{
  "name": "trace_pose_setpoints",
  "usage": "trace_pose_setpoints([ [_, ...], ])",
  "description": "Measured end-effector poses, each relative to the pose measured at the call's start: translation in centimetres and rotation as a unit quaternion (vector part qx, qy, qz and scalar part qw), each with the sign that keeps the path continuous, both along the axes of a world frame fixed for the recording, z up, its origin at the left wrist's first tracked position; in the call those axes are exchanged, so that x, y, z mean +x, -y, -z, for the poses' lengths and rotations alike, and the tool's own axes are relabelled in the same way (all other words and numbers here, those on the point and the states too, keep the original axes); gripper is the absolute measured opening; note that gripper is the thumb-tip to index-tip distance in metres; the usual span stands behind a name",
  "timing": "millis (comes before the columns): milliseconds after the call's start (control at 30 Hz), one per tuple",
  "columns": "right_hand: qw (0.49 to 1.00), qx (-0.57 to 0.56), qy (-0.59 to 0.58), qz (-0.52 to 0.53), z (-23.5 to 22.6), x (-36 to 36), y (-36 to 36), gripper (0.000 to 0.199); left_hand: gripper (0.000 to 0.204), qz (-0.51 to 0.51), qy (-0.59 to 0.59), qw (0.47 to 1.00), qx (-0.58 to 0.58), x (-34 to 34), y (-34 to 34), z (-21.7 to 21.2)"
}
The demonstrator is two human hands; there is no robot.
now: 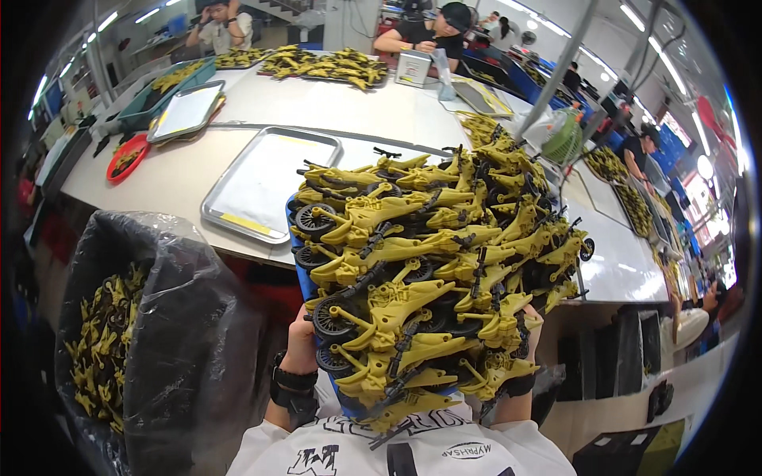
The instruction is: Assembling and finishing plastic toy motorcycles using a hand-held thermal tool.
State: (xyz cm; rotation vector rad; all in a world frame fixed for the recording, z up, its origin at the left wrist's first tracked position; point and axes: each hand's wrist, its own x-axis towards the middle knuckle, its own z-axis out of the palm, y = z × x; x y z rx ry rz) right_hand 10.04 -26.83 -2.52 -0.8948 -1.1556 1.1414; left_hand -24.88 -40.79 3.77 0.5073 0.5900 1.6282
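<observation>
Close to my body is a blue tray [302,279], heaped high with toy motorcycles [405,254]. These have yellow bodies, black spoked wheels and black handlebars, and they lie stacked in rows. My left hand [300,347] grips the tray's left side near its front corner. On the opposite side my right hand [533,329] holds it too, its fingers mostly hidden behind the pile. The tray's far part is at the table's front edge; whether it rests there is hidden by the toys.
A shallow metal tray [266,182] lies on the white table [349,111], left of the pile. A plastic-lined bin [186,317] of yellow parts stands at my left. Further back are a red basket [139,163], a teal crate [198,73] and another toy heap [325,67]. People sit beyond.
</observation>
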Motion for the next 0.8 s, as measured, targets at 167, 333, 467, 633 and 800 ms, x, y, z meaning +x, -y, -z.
trace_pose_setpoints([
  [167,0.992,-0.068,-0.081,-0.072,-1.0,-1.0,-0.8,0.016,0.045,-0.056,-0.022,0.998,0.030,2.7,1.5,-1.0],
  [333,0.938,-0.145,-0.236,-0.207,2.7,0.9,-3.3,0.030,0.031,-0.065,-0.062,0.996,0.001,3.0,1.3,-1.4],
  [467,0.930,-0.188,-0.242,-0.204,3.9,1.7,-4.0,0.034,0.030,-0.059,-0.049,0.997,0.010,3.0,1.2,-0.8],
  [633,0.926,-0.301,-0.204,-0.102,-2.4,0.8,-3.4,0.015,0.030,-0.108,-0.048,0.991,-0.060,3.7,1.2,-1.7],
  [800,0.898,-0.319,-0.297,-0.064,-1.0,1.3,-5.7,0.050,0.030,-0.159,-0.037,0.976,-0.142,4.9,2.1,-2.7],
])
